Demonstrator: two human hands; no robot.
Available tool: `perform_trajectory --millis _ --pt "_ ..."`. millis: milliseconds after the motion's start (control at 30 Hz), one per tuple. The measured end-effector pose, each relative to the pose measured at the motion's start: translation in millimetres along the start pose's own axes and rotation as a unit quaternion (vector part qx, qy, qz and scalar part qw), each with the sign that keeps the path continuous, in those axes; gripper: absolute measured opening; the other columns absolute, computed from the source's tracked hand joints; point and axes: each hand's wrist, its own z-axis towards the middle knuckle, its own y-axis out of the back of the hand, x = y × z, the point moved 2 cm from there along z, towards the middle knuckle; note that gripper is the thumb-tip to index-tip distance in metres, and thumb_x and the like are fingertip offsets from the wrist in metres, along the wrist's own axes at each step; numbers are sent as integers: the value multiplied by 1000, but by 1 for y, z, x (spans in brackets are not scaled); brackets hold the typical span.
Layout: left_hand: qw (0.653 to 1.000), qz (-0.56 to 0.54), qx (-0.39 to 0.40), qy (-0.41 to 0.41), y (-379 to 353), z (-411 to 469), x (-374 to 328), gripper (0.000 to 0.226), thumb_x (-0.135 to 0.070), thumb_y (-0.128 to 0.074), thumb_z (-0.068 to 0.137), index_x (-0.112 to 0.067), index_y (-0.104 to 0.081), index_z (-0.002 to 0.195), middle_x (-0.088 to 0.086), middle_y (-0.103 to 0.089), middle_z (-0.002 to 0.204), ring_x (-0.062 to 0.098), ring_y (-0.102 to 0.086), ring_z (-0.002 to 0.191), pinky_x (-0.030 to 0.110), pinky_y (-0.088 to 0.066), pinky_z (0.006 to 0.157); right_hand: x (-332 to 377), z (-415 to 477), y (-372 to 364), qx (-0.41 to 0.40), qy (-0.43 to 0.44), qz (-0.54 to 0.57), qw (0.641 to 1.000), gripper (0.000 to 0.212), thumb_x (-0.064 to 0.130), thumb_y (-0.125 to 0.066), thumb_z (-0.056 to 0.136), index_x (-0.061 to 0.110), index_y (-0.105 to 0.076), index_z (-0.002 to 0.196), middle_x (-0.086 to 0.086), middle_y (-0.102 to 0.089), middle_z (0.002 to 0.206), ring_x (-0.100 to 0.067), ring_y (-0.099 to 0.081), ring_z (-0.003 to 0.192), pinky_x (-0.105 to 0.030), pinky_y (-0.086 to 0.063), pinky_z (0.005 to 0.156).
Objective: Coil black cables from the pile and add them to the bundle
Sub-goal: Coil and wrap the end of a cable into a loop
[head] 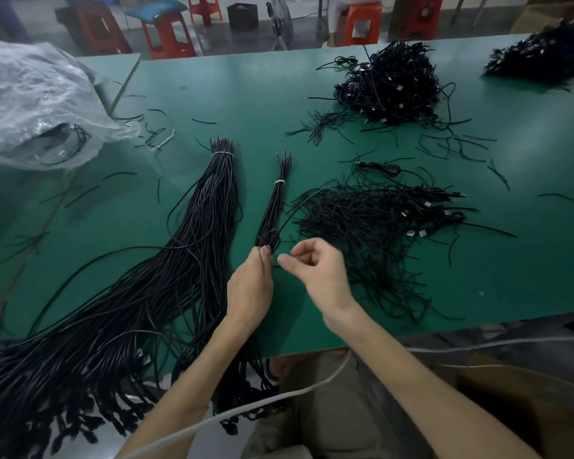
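A thin bundle of black cables lies on the green table, tied near its far end with a white band. My left hand grips the bundle's near end, where a small cable loop sits. Just to the right, my right hand hovers with curled fingers; thumb and forefinger are pinched, and whether a cable lies between them is unclear. The loose pile of black cables spreads to the right of both hands. A large tied bundle stretches from mid-table down to the lower left edge.
Two more cable heaps lie at the far right and far right corner. A crumpled clear plastic bag sits at the left. Short cable offcuts litter the table. Red stools stand behind. A cardboard box is at lower right.
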Motion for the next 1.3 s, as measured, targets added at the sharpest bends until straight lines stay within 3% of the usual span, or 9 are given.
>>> perform_trajectory --millis 133,300,500,600,833,1000,1133,1233,1300 --pt "1000 -15 10 -1 2 1 2 38 -39 -26 111 -18 -42 83 -3 -54 72 30 -58 72 43 -39 64 -16 4 -14 -10 -62 35 997 22 16 -83 86 9 -63 94 -3 -61 83 -8 -55 71 -16 -45 63" --pt "999 -7 32 -14 1 -1 2 47 -52 -19 108 -20 -43 85 -3 -57 74 20 -58 71 43 -41 66 -17 5 -11 -33 -78 81 993 23 19 -82 87 10 -64 99 -5 -67 91 -8 -64 81 -13 -48 62" --pt "999 -40 33 -4 2 -2 2 44 -54 -23 107 -26 -38 77 -5 -52 70 12 -53 68 39 -35 62 -19 8 -3 -34 -78 60 995 26 19 -82 87 8 -64 102 -8 -68 95 -13 -65 87 -14 -48 65" --pt "998 -41 38 -12 3 -3 2 45 -57 -21 106 -27 -37 75 -6 -50 68 11 -49 64 37 -35 61 -19 10 -2 -17 -69 37 997 25 18 -83 86 9 -64 100 -6 -65 91 -9 -61 81 -11 -47 62" --pt "998 -55 39 -18 3 -4 3 47 -56 -22 107 -25 -37 75 -7 -47 66 10 -43 60 38 -34 60 -21 13 -2 14 -62 10 998 26 19 -85 84 12 -64 98 -5 -66 90 -10 -62 81 -19 -45 70" --pt "998 -42 32 -20 2 -4 3 47 -57 -22 107 -28 -34 72 -8 -46 65 5 -46 60 35 -33 60 -25 14 1 48 -75 6 996 29 22 -85 84 12 -65 102 3 -64 80 -4 -58 69 -21 -45 67" --pt "989 -144 37 -15 3 -2 4 48 -54 -30 107 -24 -43 72 -12 -47 64 13 -42 62 41 -35 64 -15 16 9 119 -51 -14 992 35 24 -84 84 18 -64 112 3 -70 84 -6 -62 73 -23 -50 64" --pt "966 -249 65 -12 5 -2 4 46 -50 -37 105 -34 -50 65 -17 -43 57 7 -36 56 34 -30 59 -5 20 14 175 -31 0 984 46 20 -86 82 25 -64 122 1 -71 100 -9 -66 88 -27 -53 73" --pt "948 -306 88 -11 5 -3 0 46 -51 -41 103 -30 -60 67 -17 -40 55 4 -31 53 30 -26 55 1 22 15 211 -10 12 977 53 15 -86 81 32 -66 126 -3 -62 107 -15 -61 90 -31 -53 80"
